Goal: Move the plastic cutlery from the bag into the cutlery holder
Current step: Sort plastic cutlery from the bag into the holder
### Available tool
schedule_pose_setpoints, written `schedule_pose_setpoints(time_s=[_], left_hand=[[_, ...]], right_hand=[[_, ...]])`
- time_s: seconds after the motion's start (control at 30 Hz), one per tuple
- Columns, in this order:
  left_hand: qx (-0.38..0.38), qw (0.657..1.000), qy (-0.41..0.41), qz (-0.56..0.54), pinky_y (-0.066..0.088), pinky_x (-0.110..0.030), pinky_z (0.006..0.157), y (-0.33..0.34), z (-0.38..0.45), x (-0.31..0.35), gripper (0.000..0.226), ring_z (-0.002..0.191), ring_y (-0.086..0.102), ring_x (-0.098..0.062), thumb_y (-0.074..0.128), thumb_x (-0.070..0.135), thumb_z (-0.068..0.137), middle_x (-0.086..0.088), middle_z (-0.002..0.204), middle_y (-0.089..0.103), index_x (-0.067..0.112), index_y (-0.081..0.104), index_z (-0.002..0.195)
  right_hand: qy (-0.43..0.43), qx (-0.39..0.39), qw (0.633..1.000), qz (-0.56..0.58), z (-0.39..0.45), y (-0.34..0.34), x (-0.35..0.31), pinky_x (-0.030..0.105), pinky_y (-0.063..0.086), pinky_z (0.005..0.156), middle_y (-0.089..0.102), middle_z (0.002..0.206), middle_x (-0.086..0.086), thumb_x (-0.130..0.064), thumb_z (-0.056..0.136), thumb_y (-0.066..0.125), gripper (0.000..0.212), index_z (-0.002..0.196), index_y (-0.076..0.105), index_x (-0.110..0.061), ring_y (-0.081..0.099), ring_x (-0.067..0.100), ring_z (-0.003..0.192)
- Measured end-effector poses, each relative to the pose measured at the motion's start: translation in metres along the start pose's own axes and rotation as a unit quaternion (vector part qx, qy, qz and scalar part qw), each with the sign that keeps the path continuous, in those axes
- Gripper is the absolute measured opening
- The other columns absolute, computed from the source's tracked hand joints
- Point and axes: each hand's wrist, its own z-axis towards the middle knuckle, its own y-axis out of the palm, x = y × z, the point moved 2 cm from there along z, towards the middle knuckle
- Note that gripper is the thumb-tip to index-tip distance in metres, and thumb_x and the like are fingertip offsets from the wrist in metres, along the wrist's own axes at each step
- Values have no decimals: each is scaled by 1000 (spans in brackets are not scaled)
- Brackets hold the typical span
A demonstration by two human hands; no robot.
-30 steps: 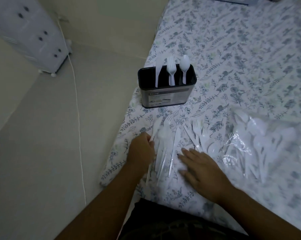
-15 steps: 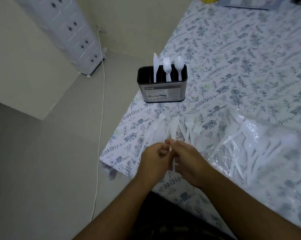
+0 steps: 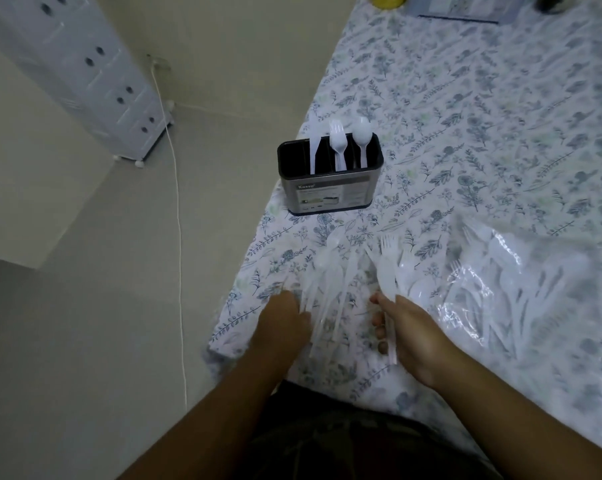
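Note:
A black and steel cutlery holder [image 3: 329, 194] stands near the table's left edge with a white knife, fork and spoon upright in it. Loose white plastic cutlery [image 3: 330, 271] lies in front of it on the floral cloth. The clear plastic bag [image 3: 507, 282] with several more pieces lies to the right. My left hand [image 3: 280, 323] grips a bunch of the loose cutlery by the handles. My right hand [image 3: 407, 330] holds a white plastic piece, a knife by its look [image 3: 387, 285], its fingers curled round the handle.
The table's left edge [image 3: 244, 292] runs close beside my left hand, with bare floor beyond. A white drawer unit [image 3: 84, 71] and a white cable [image 3: 178, 202] stand on the floor at left. A yellow object [image 3: 387, 0] and a flat blue item [image 3: 462, 6] lie at the far end.
My hands were together over one piece half a second ago; now they are apart, the right holding a single piece and the left on the bunch. The camera has tilted slightly.

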Motion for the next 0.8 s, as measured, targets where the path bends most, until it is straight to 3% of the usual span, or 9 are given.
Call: schedule_pose_setpoints(time_s=[0.13,0.2,0.27,0.37,0.5,0.6,0.67,0.73,0.8], left_hand=[[7,1000,0,-26,47,-29,63,-7,9,-7,14,77,59,-18,60,26,91,-2,85,61,14,54,88],[17,998,-1,-60,45,-18,53,-12,9,-9,13,69,58,-14,62,23,91,0,79,59,14,54,87],[38,994,0,-103,37,-11,44,-17,4,-8,12,62,53,-9,65,18,91,3,75,57,15,55,85],[73,988,17,-135,37,-14,54,-21,-5,-6,12,65,54,-7,68,22,91,8,75,57,17,57,89],[81,978,34,-192,41,-8,54,-21,-23,13,13,64,54,2,72,25,89,11,73,58,19,60,91],[16,974,77,-213,44,-4,57,-12,-38,34,12,63,60,2,74,25,87,10,72,62,22,62,87],[-22,968,130,-213,48,-8,58,-5,-44,44,11,68,64,3,72,26,89,11,72,65,23,63,84],[-3,968,163,-191,52,-16,59,-2,-45,46,14,67,64,-2,66,27,94,10,71,65,21,63,82],[28,977,156,-139,51,-26,61,0,-37,39,14,68,59,-8,61,27,96,6,76,62,18,60,85]], right_hand=[[-4,-4,1000,-2,-3,6,4,31,40,49,52,68,8,-21,103,57,17,105,62,-5,49,19,55],[-1,-10,1000,22,-4,11,5,32,39,51,49,69,8,-20,106,52,18,109,59,-4,47,20,57],[-3,-7,1000,30,-4,17,4,34,46,57,52,74,9,-20,107,50,20,113,59,-4,53,21,65],[-15,1,1000,12,-6,23,1,39,61,75,63,91,12,-23,107,51,21,115,62,-7,66,24,85],[-8,-21,998,65,-8,33,-1,48,58,90,65,98,15,-21,105,55,22,117,60,-4,67,28,94],[0,-75,990,120,-7,36,1,47,62,83,70,97,17,-23,101,61,29,119,56,0,72,29,90],[-11,-81,993,90,-6,33,4,48,61,83,73,102,22,-19,102,59,25,116,57,2,74,31,88],[-14,-54,995,80,-2,25,7,51,62,82,73,102,22,-18,103,58,21,113,58,1,75,32,89],[-6,-23,996,84,0,15,9,45,62,69,68,88,14,-23,104,58,20,108,57,-4,72,26,76]])
